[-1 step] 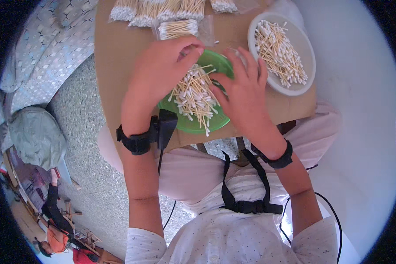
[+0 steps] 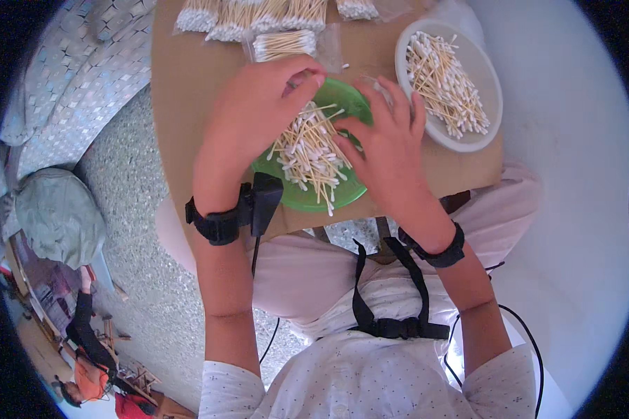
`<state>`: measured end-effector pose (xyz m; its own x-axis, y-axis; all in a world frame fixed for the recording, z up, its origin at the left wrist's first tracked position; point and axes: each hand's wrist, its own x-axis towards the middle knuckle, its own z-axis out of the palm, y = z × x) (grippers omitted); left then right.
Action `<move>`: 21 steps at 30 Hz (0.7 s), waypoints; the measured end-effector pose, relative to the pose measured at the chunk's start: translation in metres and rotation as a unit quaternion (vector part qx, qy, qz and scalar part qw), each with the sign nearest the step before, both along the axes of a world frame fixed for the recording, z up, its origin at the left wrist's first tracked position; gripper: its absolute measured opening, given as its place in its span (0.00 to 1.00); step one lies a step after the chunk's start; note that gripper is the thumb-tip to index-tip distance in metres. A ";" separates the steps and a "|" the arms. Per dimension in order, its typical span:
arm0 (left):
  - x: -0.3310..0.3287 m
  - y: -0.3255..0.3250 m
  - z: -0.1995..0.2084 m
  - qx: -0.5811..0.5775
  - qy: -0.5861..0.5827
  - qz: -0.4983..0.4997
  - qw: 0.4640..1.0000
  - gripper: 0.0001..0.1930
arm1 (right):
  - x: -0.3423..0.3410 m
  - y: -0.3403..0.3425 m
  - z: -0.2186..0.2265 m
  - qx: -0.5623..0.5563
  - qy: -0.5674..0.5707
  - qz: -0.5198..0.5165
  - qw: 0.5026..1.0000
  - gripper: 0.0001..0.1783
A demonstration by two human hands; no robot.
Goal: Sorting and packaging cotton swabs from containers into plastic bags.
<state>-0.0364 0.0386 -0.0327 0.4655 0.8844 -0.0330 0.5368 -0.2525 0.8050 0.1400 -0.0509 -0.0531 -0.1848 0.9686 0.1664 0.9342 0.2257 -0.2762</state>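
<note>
A green bowl (image 2: 337, 195) stands near the table's close edge, with a loose heap of cotton swabs (image 2: 307, 153) lying in it every which way. My left hand (image 2: 262, 101) reaches over the bowl's left side, thumb and fingers closed together near the far rim. What they hold, if anything, is hidden. At the bowl's right side is my right hand (image 2: 391, 143), fingers bent and spread, thumb and forefinger apart beside the heap. A small clear, shiny patch shows by its far fingertips; I cannot make out what it is.
To the right stands a white bowl (image 2: 497, 105) of loose cotton swabs. Several bundles of swabs (image 2: 265, 17) line the table's far edge; one bundle (image 2: 284, 45) rests on a clear plastic bag (image 2: 330, 45). A brown table (image 2: 182, 91) carries everything. Far left, a person (image 2: 91, 377) sits.
</note>
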 end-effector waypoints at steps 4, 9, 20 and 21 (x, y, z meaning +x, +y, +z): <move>-0.001 0.002 -0.005 0.010 -0.008 -0.005 1.000 0.14 | 0.001 0.001 0.000 0.004 0.053 0.002 0.999 0.07; -0.002 0.001 -0.003 0.013 0.026 -0.025 0.999 0.14 | 0.005 0.000 0.003 0.011 0.102 -0.020 0.995 0.06; 0.006 -0.002 0.002 0.023 -0.121 -0.138 0.983 0.11 | 0.012 -0.018 0.025 -0.077 0.148 -0.040 0.985 0.08; 0.005 -0.002 0.005 0.010 -0.085 -0.126 0.988 0.12 | 0.012 -0.019 0.024 -0.063 0.120 -0.029 0.990 0.09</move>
